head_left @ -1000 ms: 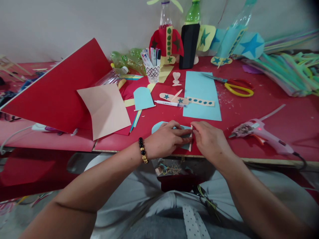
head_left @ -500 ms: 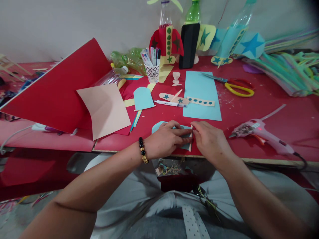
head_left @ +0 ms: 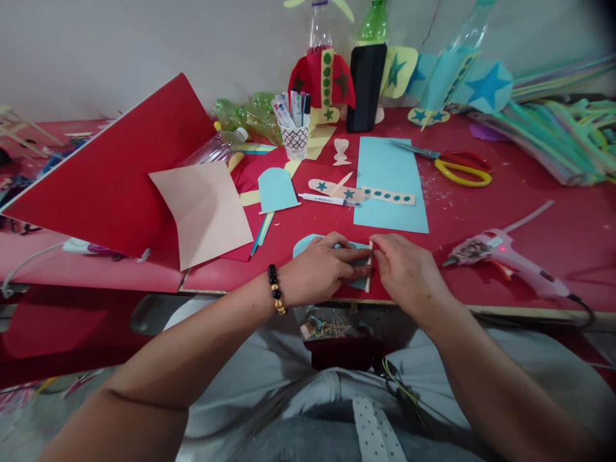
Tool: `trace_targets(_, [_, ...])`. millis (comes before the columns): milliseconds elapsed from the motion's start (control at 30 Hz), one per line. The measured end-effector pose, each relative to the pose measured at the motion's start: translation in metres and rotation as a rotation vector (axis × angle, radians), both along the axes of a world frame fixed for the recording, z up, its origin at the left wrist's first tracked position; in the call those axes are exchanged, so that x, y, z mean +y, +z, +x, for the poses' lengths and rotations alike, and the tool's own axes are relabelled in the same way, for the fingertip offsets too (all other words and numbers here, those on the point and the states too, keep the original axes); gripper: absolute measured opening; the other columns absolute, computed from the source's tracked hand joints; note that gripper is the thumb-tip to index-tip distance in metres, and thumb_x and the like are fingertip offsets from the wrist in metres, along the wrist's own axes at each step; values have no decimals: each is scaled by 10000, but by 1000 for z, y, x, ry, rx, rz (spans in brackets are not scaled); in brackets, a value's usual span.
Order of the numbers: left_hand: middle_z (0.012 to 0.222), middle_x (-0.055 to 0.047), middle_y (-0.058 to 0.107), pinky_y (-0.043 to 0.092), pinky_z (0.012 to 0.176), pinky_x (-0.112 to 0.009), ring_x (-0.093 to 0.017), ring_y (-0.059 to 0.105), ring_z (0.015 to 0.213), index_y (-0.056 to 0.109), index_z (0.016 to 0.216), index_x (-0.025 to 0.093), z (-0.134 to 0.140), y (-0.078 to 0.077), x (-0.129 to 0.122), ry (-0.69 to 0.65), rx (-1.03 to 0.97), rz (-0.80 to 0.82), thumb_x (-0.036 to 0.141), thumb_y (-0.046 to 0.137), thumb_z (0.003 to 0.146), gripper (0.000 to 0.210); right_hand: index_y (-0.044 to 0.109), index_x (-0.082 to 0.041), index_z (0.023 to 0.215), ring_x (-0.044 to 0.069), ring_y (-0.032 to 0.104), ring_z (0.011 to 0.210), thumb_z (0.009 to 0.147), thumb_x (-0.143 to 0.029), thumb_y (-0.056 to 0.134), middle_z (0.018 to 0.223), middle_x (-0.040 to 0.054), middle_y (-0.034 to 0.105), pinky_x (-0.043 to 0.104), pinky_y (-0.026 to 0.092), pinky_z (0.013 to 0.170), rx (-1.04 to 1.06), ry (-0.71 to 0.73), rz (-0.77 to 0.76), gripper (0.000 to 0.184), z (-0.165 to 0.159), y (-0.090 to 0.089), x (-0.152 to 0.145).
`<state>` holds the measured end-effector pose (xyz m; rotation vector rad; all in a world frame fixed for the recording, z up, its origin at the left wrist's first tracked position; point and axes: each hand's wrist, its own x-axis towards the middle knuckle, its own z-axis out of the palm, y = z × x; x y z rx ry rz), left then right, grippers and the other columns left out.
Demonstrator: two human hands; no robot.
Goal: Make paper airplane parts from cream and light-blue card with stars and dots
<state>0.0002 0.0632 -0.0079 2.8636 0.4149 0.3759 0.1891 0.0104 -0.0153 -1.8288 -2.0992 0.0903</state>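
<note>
My left hand [head_left: 317, 271] lies with fingers stretched over a light blue paper piece [head_left: 303, 244] at the table's front edge, pressing it down and covering most of it. A narrow cream strip [head_left: 368, 280] runs along the right edge of that piece. The thumb and fingers of my right hand [head_left: 407, 264] are closed on this strip near its far end. Farther back lies a similar blue paper piece [head_left: 278, 190] with a rounded top and a strip on its straight edge.
On the right lie a pink glue gun [head_left: 505, 253], its light lit, and scissors [head_left: 462, 172]. Behind my hands are a blue sheet [head_left: 389, 167], a marker [head_left: 322, 199] and a pen cup [head_left: 294, 142]. Decorated bottles [head_left: 321, 77] stand against the wall. A beige sheet [head_left: 206, 212] lies left.
</note>
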Motion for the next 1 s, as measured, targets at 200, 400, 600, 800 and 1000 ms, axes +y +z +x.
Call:
trace_targets(200, [1358, 18, 532, 372, 958, -360, -196, 456, 1075, 661, 1133, 261, 0, 2, 0, 12, 31, -16, 158, 458, 906, 322, 629, -105, 1034, 284, 633, 962, 864, -122, 441, 1022, 148, 668, 342, 464, 765, -5, -1, -15, 255, -1, 0, 1])
trace_targets(400, [1380, 29, 509, 357, 975, -347, -195, 460, 1060, 665, 1129, 255, 1, 2, 1, -8, 46, 7, 140, 471, 889, 330, 627, -107, 1018, 280, 632, 966, 867, -121, 438, 1017, 147, 666, 335, 459, 768, 4, -7, 1, 242, -1, 1, 0])
trace_targets(600, [1374, 23, 513, 360, 955, -351, -198, 469, 1049, 662, 1126, 259, 0, 1, 2, -13, 52, 24, 125, 478, 880, 336, 617, -106, 1031, 273, 630, 966, 868, -119, 429, 1018, 146, 666, 328, 455, 766, 4, -6, 3, 249, -1, 0, 1])
trace_targets(800, [1374, 13, 514, 369, 923, -355, -200, 465, 1066, 651, 1141, 281, 0, 1, 1, 0, 53, 13, 154, 483, 891, 327, 617, -115, 1022, 264, 629, 938, 868, -130, 428, 1015, 137, 667, 323, 447, 741, 0, -18, -3, 245, -1, -1, 0])
trace_targets(1000, [1373, 32, 513, 373, 902, -367, -209, 450, 1086, 656, 1130, 298, 0, 0, 1, 25, 65, -25, 166, 461, 908, 324, 625, -111, 1045, 254, 624, 910, 871, -132, 414, 1005, 143, 667, 318, 446, 711, 12, -16, 7, 275, -1, 1, -1])
